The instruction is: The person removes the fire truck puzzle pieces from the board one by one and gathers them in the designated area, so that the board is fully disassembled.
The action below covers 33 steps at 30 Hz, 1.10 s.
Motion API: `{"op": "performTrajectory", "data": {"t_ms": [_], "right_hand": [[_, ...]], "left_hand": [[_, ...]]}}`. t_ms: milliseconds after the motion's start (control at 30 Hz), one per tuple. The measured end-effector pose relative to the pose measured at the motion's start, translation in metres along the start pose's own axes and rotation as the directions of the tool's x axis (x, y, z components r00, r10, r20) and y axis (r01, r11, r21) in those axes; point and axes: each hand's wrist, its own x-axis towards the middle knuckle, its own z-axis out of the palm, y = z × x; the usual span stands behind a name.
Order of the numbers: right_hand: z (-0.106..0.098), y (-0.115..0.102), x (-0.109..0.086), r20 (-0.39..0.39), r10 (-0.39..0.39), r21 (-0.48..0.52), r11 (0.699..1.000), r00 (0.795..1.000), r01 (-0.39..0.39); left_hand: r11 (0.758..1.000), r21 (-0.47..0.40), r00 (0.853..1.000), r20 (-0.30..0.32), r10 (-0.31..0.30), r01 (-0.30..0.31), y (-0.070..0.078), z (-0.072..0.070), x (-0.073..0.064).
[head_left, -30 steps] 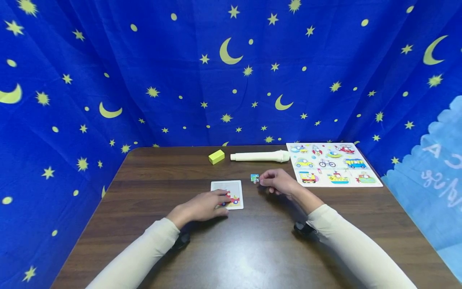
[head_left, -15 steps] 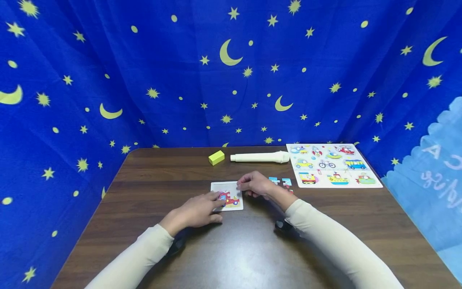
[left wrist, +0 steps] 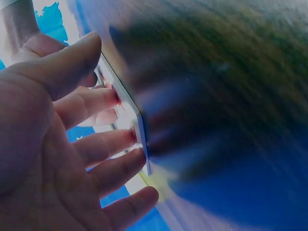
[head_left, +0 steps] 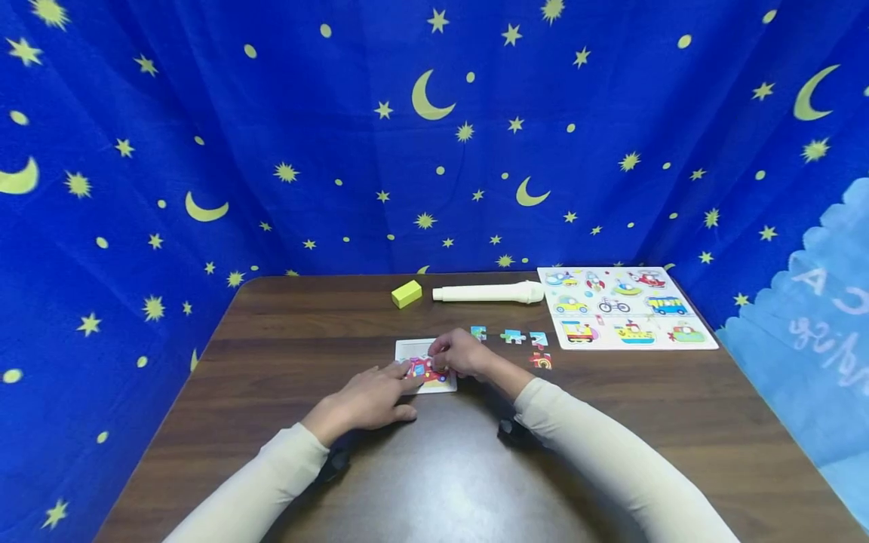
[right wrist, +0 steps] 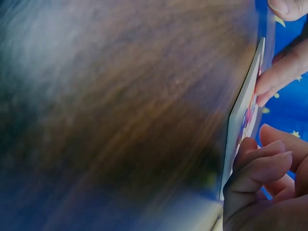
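Observation:
A white-framed jigsaw tray (head_left: 407,347) lies mid-table, its inside partly filled with a red vehicle picture (head_left: 419,368). From the left, my left hand (head_left: 370,396) reaches over it with fingers extended, fingertips resting on the picture and frame. In the left wrist view those fingers (left wrist: 108,144) lie spread along the tray's edge. My right hand (head_left: 462,354) is bent over the tray's right side, thumb and fingertips pinched together at the picture around a small puzzle piece, mostly hidden by the fingers. The right wrist view shows curled fingers (right wrist: 260,168) close at the tray edge.
Several loose puzzle pieces (head_left: 514,336) lie right of the tray. Behind them are a yellow block (head_left: 406,294) and a cream toy microphone (head_left: 485,292). A vehicle picture board (head_left: 634,309) lies at the back right, before a blue star-patterned curtain (head_left: 339,113).
My right hand has moved left from beside the loose pieces onto the tray's right side, uncovering several pieces. My left hand has drawn back slightly left, staying on the tray.

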Motion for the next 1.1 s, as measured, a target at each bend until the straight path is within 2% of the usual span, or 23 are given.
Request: {"op": "performTrajectory", "data": {"t_ms": [133,233,333,500,767,1100], "right_hand": [[0.004,-0.002,0.002,-0.009,-0.007,-0.022,1.000,1.000,0.006],[0.003,-0.003,0.003,-0.015,-0.001,-0.002,1.000,1.000,0.001],[0.002,-0.003,0.003,-0.025,0.018,0.062,0.998,1.000,-0.017],[0.004,-0.003,0.007,0.022,0.009,0.157,0.987,1.000,-0.012],[0.009,-0.002,0.011,-0.013,0.007,0.168,0.986,1.000,-0.005],[0.010,-0.003,0.012,-0.010,0.022,0.225,0.974,1.000,-0.019]], "left_hand": [[1.000,0.008,1.000,-0.005,0.004,-0.004,-0.001,-0.001,0.000],[1.000,0.012,1.000,-0.005,0.008,-0.007,0.000,-0.002,0.002],[1.000,0.014,1.000,-0.003,0.020,-0.020,0.002,-0.002,0.004],[1.000,0.023,1.000,0.002,0.008,-0.008,0.003,-0.001,0.003],[0.999,0.023,1.000,-0.009,0.023,-0.023,0.002,0.000,0.000],[0.999,0.025,0.999,-0.018,0.027,-0.027,0.000,0.001,-0.001]]}}
